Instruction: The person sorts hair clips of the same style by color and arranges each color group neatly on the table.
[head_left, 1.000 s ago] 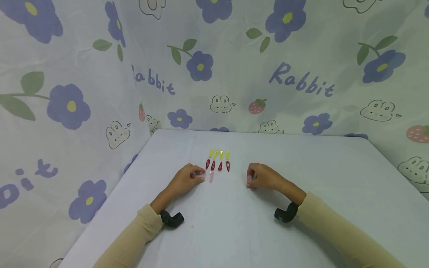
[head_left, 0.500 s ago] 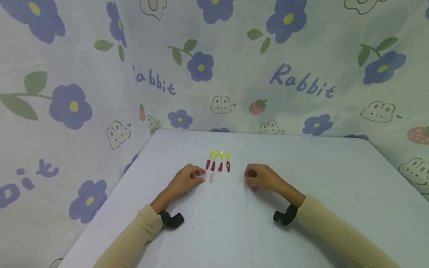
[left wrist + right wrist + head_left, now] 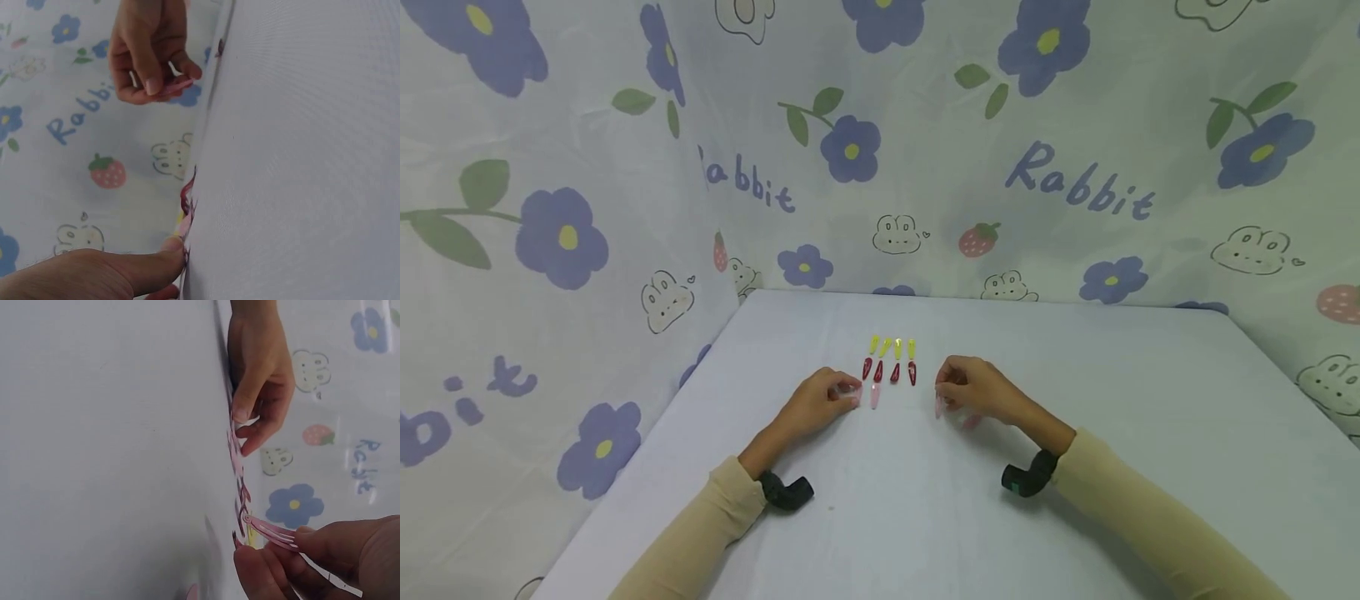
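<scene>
My right hand (image 3: 976, 388) pinches a pink snap hair clip (image 3: 270, 532) between thumb and fingers, its narrow end pointing down, raised over the white table. At the left end of the pink row, my left hand (image 3: 820, 404) pinches another pink clip (image 3: 857, 395) against the table. Just right of it lies a second pink clip (image 3: 875, 396). Behind these is a row of red snap clips (image 3: 878, 372), with a row of yellow clips (image 3: 886, 346) farther back. One more pink clip (image 3: 972, 422) lies on the table below the right hand.
A white cloth covers the table (image 3: 880, 517). A patterned curtain (image 3: 940, 183) with flowers and rabbits hangs at the back and left. Each wrist wears a black camera mount (image 3: 1032, 473) near its beige sleeve.
My right hand has lifted one pink clip from the table and moved left toward the rows, uncovering another pink clip behind it. The left hand has stayed in place.
</scene>
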Motion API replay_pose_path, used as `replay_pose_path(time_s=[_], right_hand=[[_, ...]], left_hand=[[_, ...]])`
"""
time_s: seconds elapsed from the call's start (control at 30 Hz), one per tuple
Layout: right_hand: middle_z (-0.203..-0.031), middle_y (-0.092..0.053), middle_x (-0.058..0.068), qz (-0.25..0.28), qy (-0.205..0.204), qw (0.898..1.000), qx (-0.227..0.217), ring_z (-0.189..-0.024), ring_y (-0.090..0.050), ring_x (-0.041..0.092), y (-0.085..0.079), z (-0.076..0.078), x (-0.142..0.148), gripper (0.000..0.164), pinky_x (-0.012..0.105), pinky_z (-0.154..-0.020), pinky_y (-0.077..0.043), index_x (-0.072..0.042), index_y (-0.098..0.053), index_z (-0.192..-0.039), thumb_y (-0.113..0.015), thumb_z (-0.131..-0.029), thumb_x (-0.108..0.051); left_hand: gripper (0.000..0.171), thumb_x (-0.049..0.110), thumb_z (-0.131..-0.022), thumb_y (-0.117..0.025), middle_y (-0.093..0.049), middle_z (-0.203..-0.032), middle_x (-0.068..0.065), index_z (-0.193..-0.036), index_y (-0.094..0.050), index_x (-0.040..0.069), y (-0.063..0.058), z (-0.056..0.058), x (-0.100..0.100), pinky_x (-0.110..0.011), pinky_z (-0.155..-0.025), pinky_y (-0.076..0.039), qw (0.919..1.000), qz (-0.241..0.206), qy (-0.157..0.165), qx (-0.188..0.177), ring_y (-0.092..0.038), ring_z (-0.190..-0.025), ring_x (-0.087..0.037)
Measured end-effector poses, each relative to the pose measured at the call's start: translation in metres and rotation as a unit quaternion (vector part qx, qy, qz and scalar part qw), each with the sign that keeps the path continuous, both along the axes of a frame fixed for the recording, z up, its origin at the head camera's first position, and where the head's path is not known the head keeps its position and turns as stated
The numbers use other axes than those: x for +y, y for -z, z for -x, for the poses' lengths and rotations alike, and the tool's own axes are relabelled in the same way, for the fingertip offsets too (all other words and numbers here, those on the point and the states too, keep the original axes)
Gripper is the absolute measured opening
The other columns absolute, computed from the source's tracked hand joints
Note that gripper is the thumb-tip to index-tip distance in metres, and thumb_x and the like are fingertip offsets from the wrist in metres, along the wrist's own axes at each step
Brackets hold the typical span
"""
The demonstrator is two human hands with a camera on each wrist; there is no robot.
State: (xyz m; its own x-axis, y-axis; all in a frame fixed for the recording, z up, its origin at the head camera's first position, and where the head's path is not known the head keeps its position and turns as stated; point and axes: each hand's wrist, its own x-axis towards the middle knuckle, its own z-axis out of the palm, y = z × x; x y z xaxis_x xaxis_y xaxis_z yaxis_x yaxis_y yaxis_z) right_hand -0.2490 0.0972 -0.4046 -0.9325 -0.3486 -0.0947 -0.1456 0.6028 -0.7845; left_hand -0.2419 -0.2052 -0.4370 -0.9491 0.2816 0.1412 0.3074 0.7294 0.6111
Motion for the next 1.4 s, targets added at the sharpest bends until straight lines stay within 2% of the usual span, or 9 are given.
replay_pose_path(time_s=[0.13, 0.23, 0.3, 0.5, 0.7, 0.87, 1.07, 1.23, 1.4], right_hand=[[-0.094, -0.069, 0.003, 0.012, -0.003, 1.0, 0.018, -0.077, -0.069, 0.015, -0.002, 0.003, -0.008, 0.009, 0.032, -0.065, -0.059, -0.012, -0.068, -0.103, -0.069, -0.095, -0.017], [-0.094, -0.071, 0.002, 0.029, -0.012, 0.999, 0.019, -0.078, -0.069, 0.015, 0.0, 0.003, -0.016, 0.017, 0.031, -0.077, -0.059, -0.009, -0.07, -0.11, -0.069, -0.095, -0.017], [-0.095, -0.072, 0.001, 0.043, -0.012, 0.999, 0.018, -0.079, -0.068, 0.014, 0.001, 0.003, -0.022, 0.02, 0.032, -0.079, -0.059, -0.008, -0.071, -0.112, -0.069, -0.095, -0.017], [-0.092, -0.072, 0.006, 0.09, 0.024, 0.995, 0.017, -0.074, -0.07, 0.014, 0.006, 0.002, -0.033, 0.018, 0.029, -0.074, -0.059, -0.006, -0.072, -0.11, -0.07, -0.093, -0.014], [-0.096, -0.07, 0.006, 0.106, 0.034, 0.994, 0.002, -0.074, -0.069, 0.014, 0.008, 0.003, -0.039, 0.019, 0.028, -0.075, -0.058, -0.006, -0.072, -0.11, -0.071, -0.093, -0.014], [-0.095, -0.069, 0.008, 0.121, 0.023, 0.992, 0.014, -0.072, -0.07, 0.015, 0.009, 0.008, -0.042, 0.025, 0.032, -0.075, -0.06, -0.004, -0.069, -0.115, -0.073, -0.091, -0.011], [-0.091, -0.072, 0.007, 0.132, 0.004, 0.991, 0.022, -0.074, -0.069, 0.015, 0.011, 0.007, -0.043, 0.02, 0.03, -0.074, -0.059, -0.002, -0.073, -0.109, -0.073, -0.091, -0.01], [-0.092, -0.073, 0.006, 0.135, 0.002, 0.99, 0.028, -0.076, -0.069, 0.015, 0.013, 0.006, -0.045, 0.017, 0.028, -0.074, -0.058, -0.006, -0.074, -0.105, -0.075, -0.09, -0.014], [-0.096, -0.074, 0.003, 0.114, 0.008, 0.993, 0.035, -0.077, -0.066, 0.012, 0.019, 0.006, -0.05, 0.015, 0.024, -0.07, -0.055, -0.008, -0.075, -0.101, -0.076, -0.088, -0.015]], left_hand=[[0.028, 0.02, -0.09, -0.075, -0.064, -0.103, -0.004, -0.117, -0.072, 0.014, 0.003, 0.0, -0.002, -0.028, -0.073, -0.045, 1.0, -0.004, 0.0, 0.007, -0.053, -0.083, -0.014], [0.027, 0.02, -0.09, -0.075, -0.064, -0.103, -0.002, -0.116, -0.072, 0.016, 0.006, -0.002, -0.005, -0.027, -0.073, -0.044, 1.0, 0.002, -0.009, -0.001, -0.053, -0.083, -0.013], [0.026, 0.02, -0.09, -0.076, -0.064, -0.103, -0.002, -0.116, -0.073, 0.017, 0.008, -0.003, -0.006, -0.027, -0.072, -0.044, 0.9999, 0.002, -0.012, -0.005, -0.053, -0.082, -0.013], [0.027, 0.021, -0.09, -0.075, -0.064, -0.104, -0.003, -0.117, -0.072, 0.016, 0.008, -0.003, -0.006, -0.028, -0.074, -0.045, 1.0, -0.001, -0.007, -0.004, -0.054, -0.083, -0.013], [0.028, 0.021, -0.09, -0.075, -0.064, -0.104, -0.003, -0.117, -0.072, 0.016, 0.008, -0.003, -0.005, -0.028, -0.073, -0.045, 1.0, -0.002, -0.003, -0.008, -0.053, -0.083, -0.013], [0.028, 0.022, -0.091, -0.074, -0.063, -0.105, -0.003, -0.118, -0.072, 0.017, 0.008, 0.001, -0.005, -0.029, -0.074, -0.044, 1.0, -0.002, -0.001, -0.003, -0.053, -0.084, -0.013], [0.028, 0.023, -0.092, -0.074, -0.063, -0.106, -0.003, -0.119, -0.071, 0.017, 0.005, 0.003, -0.002, -0.028, -0.075, -0.045, 1.0, 0.006, 0.004, -0.004, -0.053, -0.085, -0.013], [0.027, 0.023, -0.091, -0.074, -0.063, -0.104, -0.002, -0.118, -0.072, 0.017, 0.003, 0.003, -0.001, -0.028, -0.074, -0.045, 0.9999, 0.01, 0.0, 0.006, -0.054, -0.084, -0.013], [0.028, 0.023, -0.091, -0.074, -0.064, -0.104, -0.003, -0.118, -0.071, 0.016, 0.003, 0.003, -0.002, -0.028, -0.075, -0.046, 0.9999, 0.013, 0.002, 0.006, -0.054, -0.085, -0.014]])
